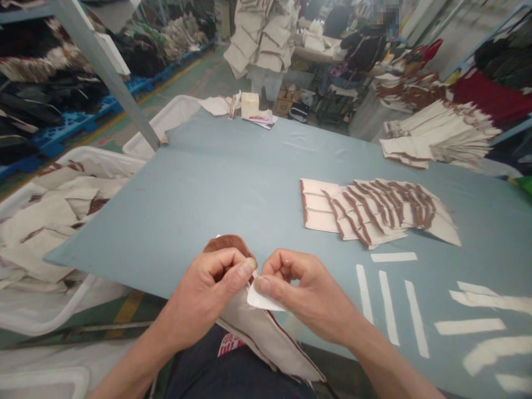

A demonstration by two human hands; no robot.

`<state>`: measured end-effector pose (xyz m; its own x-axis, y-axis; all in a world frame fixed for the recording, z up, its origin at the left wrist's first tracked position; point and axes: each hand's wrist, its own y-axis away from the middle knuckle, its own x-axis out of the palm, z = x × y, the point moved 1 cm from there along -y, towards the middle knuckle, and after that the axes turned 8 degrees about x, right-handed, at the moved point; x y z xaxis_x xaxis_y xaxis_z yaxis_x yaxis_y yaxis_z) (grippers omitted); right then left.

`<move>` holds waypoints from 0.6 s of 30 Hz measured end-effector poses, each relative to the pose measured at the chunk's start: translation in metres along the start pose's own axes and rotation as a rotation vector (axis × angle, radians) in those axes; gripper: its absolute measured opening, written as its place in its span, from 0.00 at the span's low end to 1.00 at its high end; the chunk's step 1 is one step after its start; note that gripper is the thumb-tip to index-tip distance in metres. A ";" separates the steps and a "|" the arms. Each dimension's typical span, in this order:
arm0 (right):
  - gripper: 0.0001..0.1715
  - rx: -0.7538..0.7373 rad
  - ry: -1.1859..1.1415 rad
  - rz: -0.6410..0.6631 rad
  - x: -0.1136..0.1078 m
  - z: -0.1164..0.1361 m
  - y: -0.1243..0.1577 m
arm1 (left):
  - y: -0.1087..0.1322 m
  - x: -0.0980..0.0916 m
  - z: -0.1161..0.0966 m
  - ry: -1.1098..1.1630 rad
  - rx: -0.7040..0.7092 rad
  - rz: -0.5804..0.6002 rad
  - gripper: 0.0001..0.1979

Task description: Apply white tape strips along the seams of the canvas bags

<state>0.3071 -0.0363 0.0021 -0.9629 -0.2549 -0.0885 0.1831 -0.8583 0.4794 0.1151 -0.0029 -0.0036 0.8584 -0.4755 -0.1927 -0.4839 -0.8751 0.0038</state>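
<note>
Both your hands meet at the lower centre of the frame, fingertips nearly touching, above the near edge of the blue-grey surface [233, 188]. Your left hand [218, 285] is closed in a pinch on the cream fabric piece [274, 332], whose brown end [228, 242] curls up behind your fingers and whose body hangs down over your lap. Your right hand [303, 291] pinches a white piece [264, 300] between thumb and fingers.

The near edge slants from the surface's pointed corner at left down toward the lower right, passing below your hands. Beyond them, a broad bare stretch reaches to the far edge, and more lies to the left.

On your right the room narrows: a fanned row of brown-edged pieces [369, 213] lies right of centre, with white strips [415, 318] spread below it to the lower right. A bundle of cream pieces [432, 136] sits at the right far edge; a yellow block [250, 104] and papers [261, 118] sit at the upper middle edge.

A metal post [108, 77] rises by the upper left edge, and a filled white bin [58, 318] stands just beside the left corner.
</note>
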 end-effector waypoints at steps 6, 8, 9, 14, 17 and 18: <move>0.22 -0.051 -0.185 -0.090 0.001 -0.010 0.011 | 0.005 0.001 0.007 0.082 -0.035 0.043 0.25; 0.22 -0.022 -0.200 -0.154 0.009 -0.015 0.017 | 0.006 0.002 0.011 0.122 -0.047 0.025 0.29; 0.21 -0.010 -0.194 -0.185 0.014 -0.017 0.021 | 0.007 0.002 0.013 0.152 -0.065 0.013 0.31; 0.16 -0.075 -0.092 -0.305 0.035 -0.017 0.027 | 0.011 -0.002 0.018 0.248 -0.110 0.038 0.28; 0.17 -0.117 -0.048 -0.379 0.040 -0.019 0.025 | 0.012 -0.006 0.012 0.205 -0.137 0.127 0.18; 0.17 -0.123 -0.050 -0.391 0.042 -0.021 0.024 | 0.011 -0.007 0.010 0.186 -0.157 0.145 0.16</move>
<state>0.2756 -0.0772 -0.0087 -0.9724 0.1205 -0.1997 -0.1793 -0.9338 0.3097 0.1018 -0.0086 -0.0125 0.8059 -0.5920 0.0038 -0.5836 -0.7933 0.1733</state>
